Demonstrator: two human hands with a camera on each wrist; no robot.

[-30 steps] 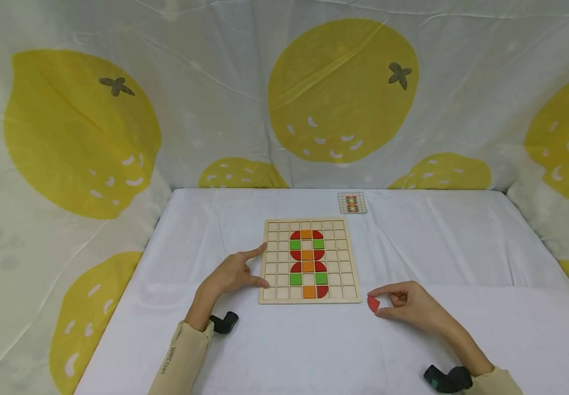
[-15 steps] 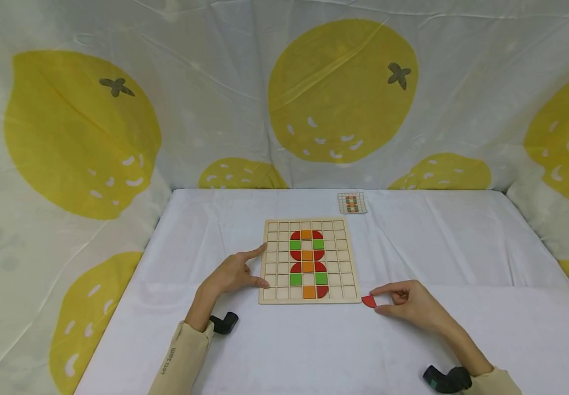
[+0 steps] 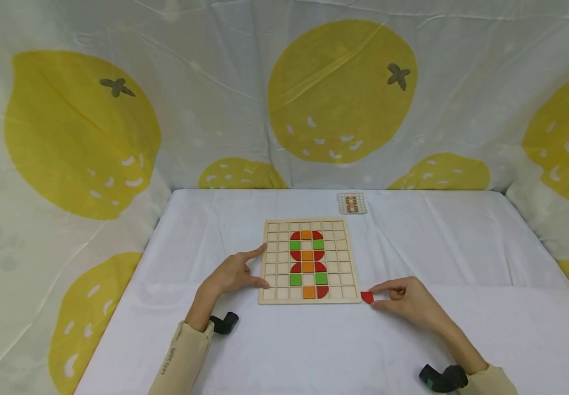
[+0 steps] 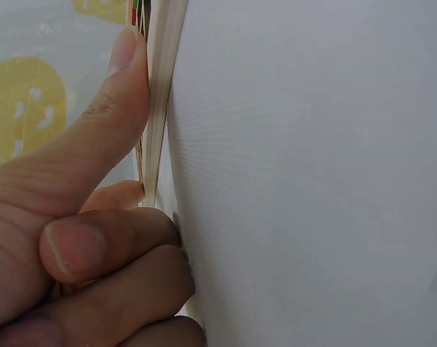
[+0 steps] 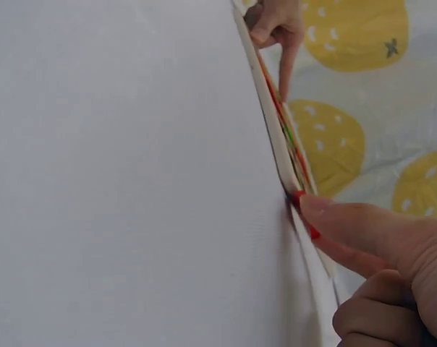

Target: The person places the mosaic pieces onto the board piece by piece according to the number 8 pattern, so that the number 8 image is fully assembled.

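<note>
A square wooden grid board lies flat on the white cloth. Red quarter-circle, orange and green square tiles form a figure-eight shape in its middle columns; the lowest row carries an orange square with a red tile on its right. My left hand rests thumb and index finger, spread apart, on the board's left edge, its other fingers curled under. Between thumb and index finger my right hand pinches a red quarter-circle tile, just beside the board's lower right corner. The fingertips partly cover this tile in the right wrist view.
Behind the board, slightly right, lies a small pattern card printed with a similar figure on a grid. White cloth covers the table, and a lemon-print curtain hangs at the back and sides.
The red tile has turned between the right fingers, and its straight edge now faces away at the top. It has shifted slightly left, closer to the board. The left hand stays put.
</note>
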